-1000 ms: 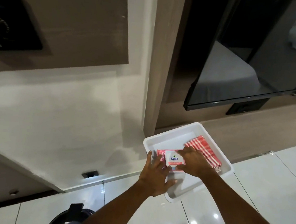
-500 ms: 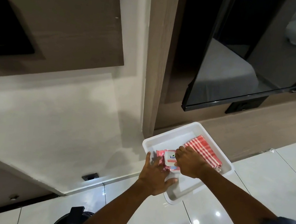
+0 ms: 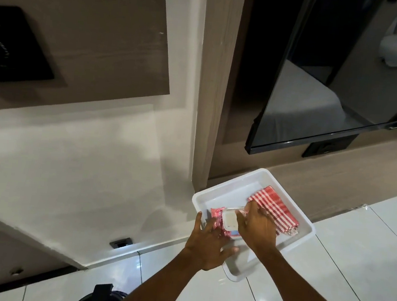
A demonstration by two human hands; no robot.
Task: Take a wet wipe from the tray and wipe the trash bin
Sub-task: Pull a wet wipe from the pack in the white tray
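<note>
A white tray (image 3: 233,181) lies on the glossy tiled floor by the wall. In its near-left part is a pink wet wipe pack (image 3: 217,213). My left hand (image 3: 207,247) rests on the pack's near end with its fingers spread, holding it down. My right hand (image 3: 258,227) pinches the pack's white flap lid (image 3: 230,219), which is lifted up with its underside showing. No loose wipe is visible. The dark trash bin (image 3: 101,299) shows only as a rim and handle at the bottom edge, left of my left forearm.
A folded red-and-white striped cloth (image 3: 276,207) lies in the tray's right half, partly under my right hand. A black television (image 3: 333,96) hangs on the wall above the tray. A wooden pillar (image 3: 212,102) meets the floor behind the tray, and a socket (image 3: 121,242) sits low on the white wall.
My right hand has peeled the pack's label flap up and back; it lay flat a second ago. My left hand has stayed pressed on the pack's end.
</note>
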